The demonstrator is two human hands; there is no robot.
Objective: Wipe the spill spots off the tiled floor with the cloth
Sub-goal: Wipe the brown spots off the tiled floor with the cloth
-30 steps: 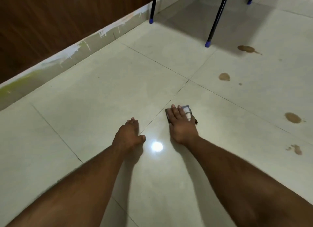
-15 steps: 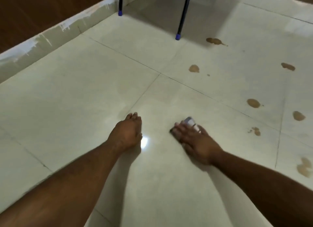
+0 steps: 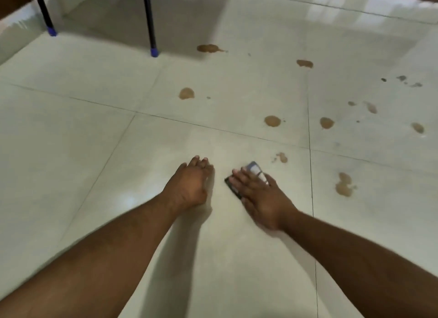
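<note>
Pale glossy tiled floor [image 3: 71, 151] fills the frame; brown spill spots [image 3: 272, 121] scatter across its centre and right; two black blue-tipped legs [image 3: 149, 21] stand upper left.

The tiled floor [image 3: 166, 222] is pale, smooth and glossy, mirroring light. The folded cloth [image 3: 254, 169] looks soft and matt. Black furniture legs [image 3: 148, 16] wear blue plastic-looking caps [image 3: 154, 52].

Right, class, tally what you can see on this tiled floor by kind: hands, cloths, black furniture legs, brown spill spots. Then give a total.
Hands: 2 (left hand, right hand)
Cloth: 1
Black legs plainly in view: 2
Brown spill spots: 9, two faint ones at far right included
Total: 14
</note>
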